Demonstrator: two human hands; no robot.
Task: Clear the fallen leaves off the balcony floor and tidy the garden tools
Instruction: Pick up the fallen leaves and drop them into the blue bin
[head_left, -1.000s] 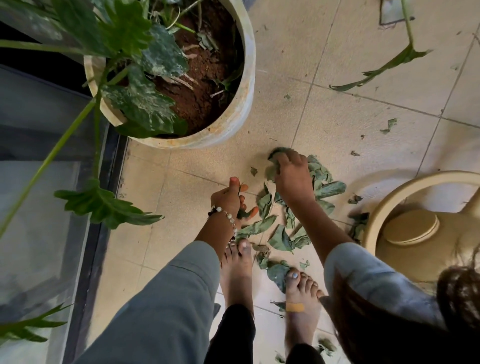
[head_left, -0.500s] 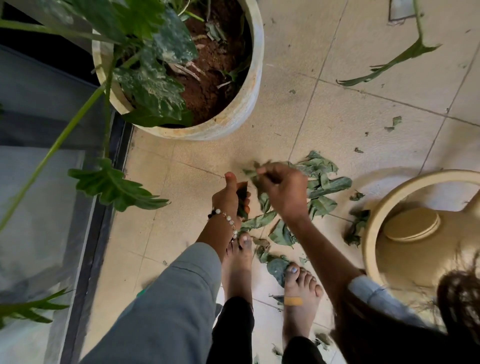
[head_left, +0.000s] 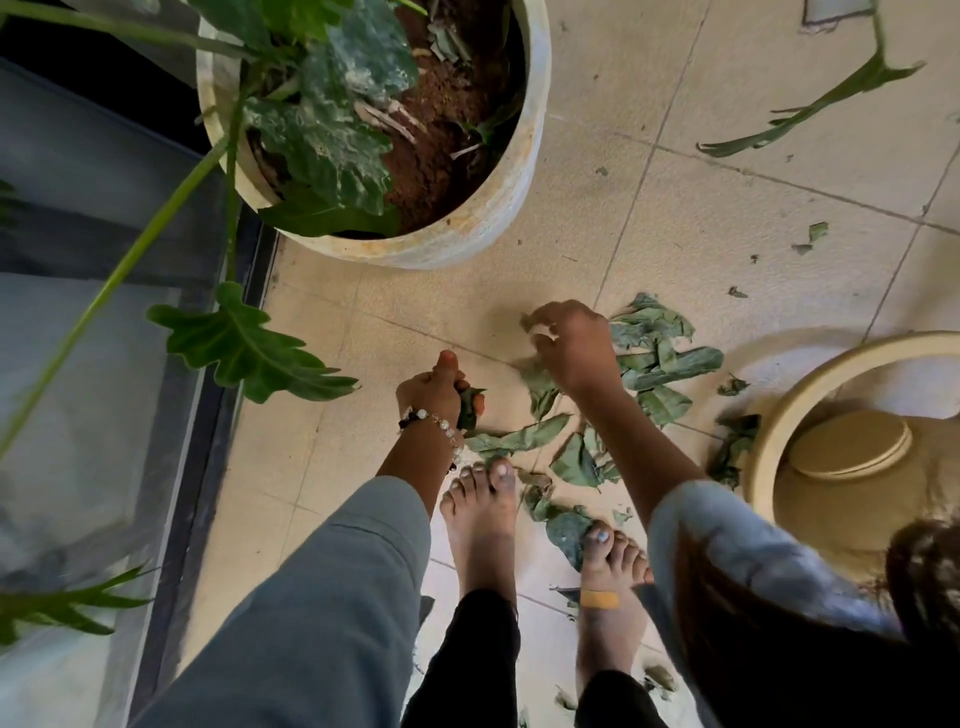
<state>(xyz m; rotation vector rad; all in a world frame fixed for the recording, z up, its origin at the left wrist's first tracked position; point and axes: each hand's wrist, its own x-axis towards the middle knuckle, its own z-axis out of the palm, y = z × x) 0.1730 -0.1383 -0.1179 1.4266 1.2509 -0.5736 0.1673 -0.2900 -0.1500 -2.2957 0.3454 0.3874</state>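
Observation:
Fallen green leaves (head_left: 660, 364) lie scattered on the beige tiled balcony floor (head_left: 701, 197), in front of my bare feet. My left hand (head_left: 436, 389), with a bead bracelet on its wrist, grips a small bunch of leaves (head_left: 470, 405). Just above the pile, my right hand (head_left: 571, 345) hovers with curled fingers, pinching a small leaf scrap at its fingertips. More leaves (head_left: 561, 525) lie between my feet. A beige watering can (head_left: 852, 441) stands at the right, with leaves (head_left: 735, 447) against its side.
A large pale plant pot (head_left: 498, 208) with soil and broad leaves stands ahead on the left. Beside it on the left runs a dark frame with glass (head_left: 78, 364). Small leaf bits (head_left: 810, 236) and a long leaf (head_left: 810, 114) are at the far right.
My right hand lifted from the floor pile, passed leaves toward the left hand, then moved back over the pile. The left hand stayed put, now gripping leaves.

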